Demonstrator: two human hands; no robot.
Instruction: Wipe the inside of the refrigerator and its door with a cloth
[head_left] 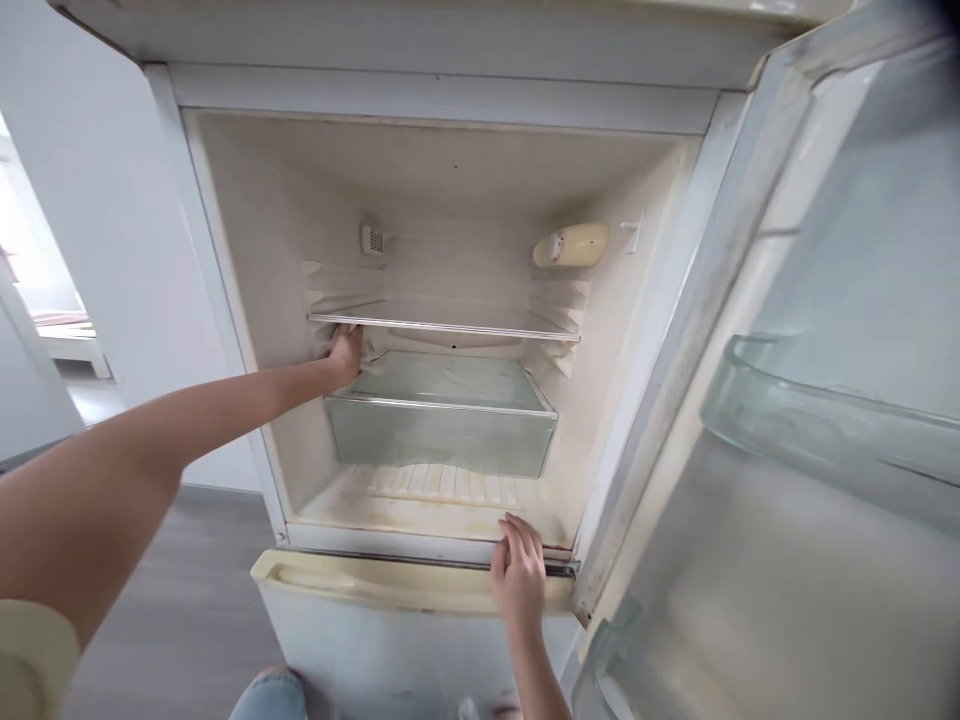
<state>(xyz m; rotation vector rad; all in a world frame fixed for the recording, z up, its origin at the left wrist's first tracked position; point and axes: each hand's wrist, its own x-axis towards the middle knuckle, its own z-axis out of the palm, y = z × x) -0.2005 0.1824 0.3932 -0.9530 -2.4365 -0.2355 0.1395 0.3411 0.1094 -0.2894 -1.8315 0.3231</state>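
My left hand [346,352] reaches deep into an open fridge [266,230], against its left inner wall just under the glass shelf [450,318]. Its fingers look curled, and a pale patch shows beside them, too blurred to name. Below that hand is a clear drawer [442,430] with a glass cover [457,380]. My right hand [521,570] rests at the fridge's front bottom edge, above the lower drawer front [375,585]. Its fingers are stretched forward, and nothing shows in them.
The fridge door [720,330] stands open on the right, with a clear door rack [832,410] on it. A yellowed lamp cover [574,246] juts from the inner right side. Grey floor [195,590] and my knee [270,695] show at lower left.
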